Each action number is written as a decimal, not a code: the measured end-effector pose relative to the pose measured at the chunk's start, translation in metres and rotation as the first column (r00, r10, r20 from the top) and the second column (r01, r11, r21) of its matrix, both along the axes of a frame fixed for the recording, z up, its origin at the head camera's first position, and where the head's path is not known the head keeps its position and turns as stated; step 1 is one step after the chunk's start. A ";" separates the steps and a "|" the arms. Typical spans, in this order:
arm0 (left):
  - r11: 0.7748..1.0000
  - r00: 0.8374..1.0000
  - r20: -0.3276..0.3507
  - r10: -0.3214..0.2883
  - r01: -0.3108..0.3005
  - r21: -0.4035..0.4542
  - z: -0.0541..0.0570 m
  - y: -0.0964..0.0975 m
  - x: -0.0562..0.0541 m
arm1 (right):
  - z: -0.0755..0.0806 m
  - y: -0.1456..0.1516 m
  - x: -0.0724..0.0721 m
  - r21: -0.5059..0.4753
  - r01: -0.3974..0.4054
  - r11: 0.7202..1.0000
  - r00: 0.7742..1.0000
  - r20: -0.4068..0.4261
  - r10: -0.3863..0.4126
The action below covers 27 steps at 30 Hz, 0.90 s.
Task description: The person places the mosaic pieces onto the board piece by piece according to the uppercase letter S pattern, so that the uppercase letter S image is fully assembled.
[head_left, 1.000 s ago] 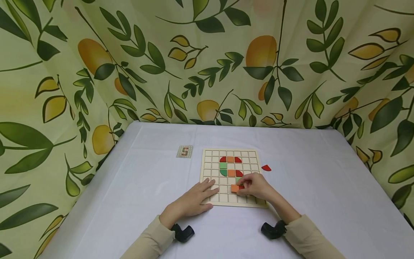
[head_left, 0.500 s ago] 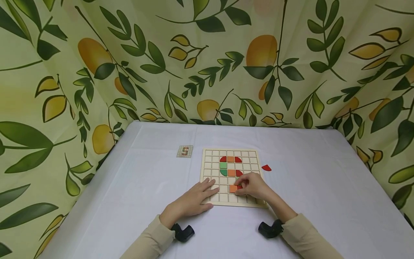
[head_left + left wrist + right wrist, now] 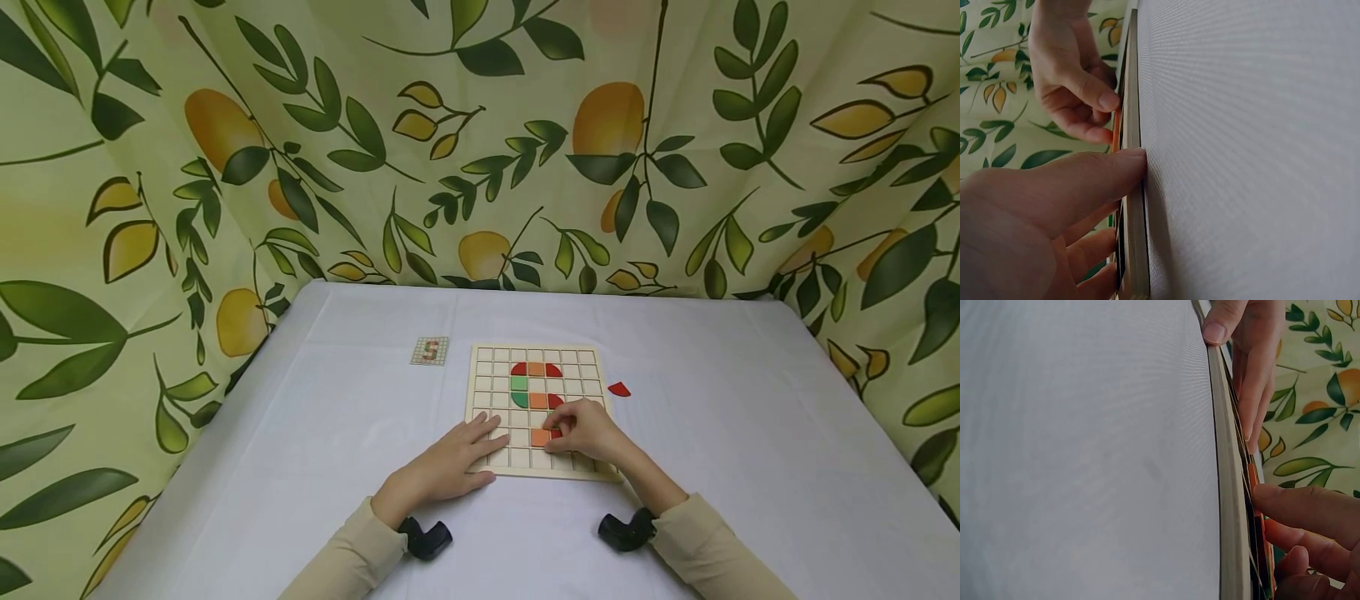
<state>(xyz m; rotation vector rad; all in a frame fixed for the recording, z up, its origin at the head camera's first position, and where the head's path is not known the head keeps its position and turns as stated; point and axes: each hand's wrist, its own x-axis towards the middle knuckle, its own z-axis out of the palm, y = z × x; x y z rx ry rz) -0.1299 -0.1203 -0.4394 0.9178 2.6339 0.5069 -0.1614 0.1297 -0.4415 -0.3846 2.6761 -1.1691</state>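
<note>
A pale wooden grid board lies on the table. My left hand rests spread on its front left corner, and in the left wrist view the thumb lies along the board's front edge. With curled fingers my right hand holds an orange square tile at its right side, low in a grid cell near the front. A red tile beside it is mostly hidden by the fingers. Farther back, red, orange and green tiles form a curved shape in the grid.
Just right of the board lies a loose red quarter-round tile. A small card with a printed gridded S pattern lies left of the board. White cloth covers the table, and a leaf-print curtain hangs behind it.
The orange tile has moved slightly left and now lies square in its cell, the right hand shifting with it. My left hand has stayed in place.
</note>
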 end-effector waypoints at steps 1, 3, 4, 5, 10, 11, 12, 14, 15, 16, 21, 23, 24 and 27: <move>1.000 1.000 0.001 -0.001 0.001 0.000 0.000 0.000 0.000 | 0.000 0.000 0.000 -0.001 0.000 1.000 1.000 0.000 0.000; 1.000 1.000 0.000 -0.003 0.003 0.001 0.000 0.000 0.000 | 0.001 0.001 0.000 -0.005 0.000 1.000 1.000 0.007 0.000; 1.000 1.000 0.001 -0.003 0.003 0.002 0.000 0.000 0.000 | 0.002 0.002 0.001 -0.007 -0.001 1.000 1.000 0.010 0.001; 1.000 1.000 0.000 -0.004 0.004 0.002 0.000 0.000 0.000 | 0.003 0.002 0.001 -0.008 0.005 1.000 1.000 0.015 -0.005; 1.000 1.000 -0.012 -0.006 0.006 -0.002 -0.001 0.000 0.000 | 0.006 0.009 0.001 -0.017 0.034 0.999 0.999 0.035 -0.033; 1.000 1.000 -0.015 -0.007 0.007 -0.004 0.000 0.000 0.000 | 0.006 0.011 0.001 -0.020 0.040 0.999 0.999 0.037 -0.039; 1.000 1.000 -0.018 -0.009 0.009 -0.001 0.000 0.000 0.000 | 0.006 0.013 0.000 -0.022 0.034 0.999 0.999 0.031 -0.033; 1.000 1.000 -0.020 -0.010 0.010 0.002 -0.001 0.001 0.000 | 0.006 0.018 -0.001 -0.032 0.034 0.999 0.999 0.026 -0.033; 1.000 1.000 -0.021 -0.011 0.011 0.004 -0.001 0.001 0.001 | 0.006 0.021 -0.001 -0.037 0.035 0.999 0.999 0.023 -0.034; 1.000 1.000 -0.022 -0.012 0.013 0.011 -0.001 0.001 0.001 | 0.006 0.023 -0.002 -0.039 0.036 0.999 0.999 0.020 -0.035; 1.000 0.999 -0.030 -0.013 0.014 0.022 -0.001 0.000 0.001 | 0.008 0.034 -0.003 -0.041 0.054 0.998 0.998 0.028 -0.053; 1.000 1.000 -0.026 -0.013 0.013 0.020 0.000 0.000 0.001 | 0.009 0.038 -0.004 -0.035 0.057 0.998 0.998 0.026 -0.056; 1.000 1.000 -0.025 -0.013 0.014 0.020 0.000 0.000 0.002 | 0.010 0.041 -0.004 -0.032 0.059 0.998 0.998 0.025 -0.058; 1.000 1.000 -0.011 -0.013 0.014 0.015 0.003 0.000 0.002 | 0.011 0.048 -0.005 -0.022 0.071 0.997 0.997 0.016 -0.070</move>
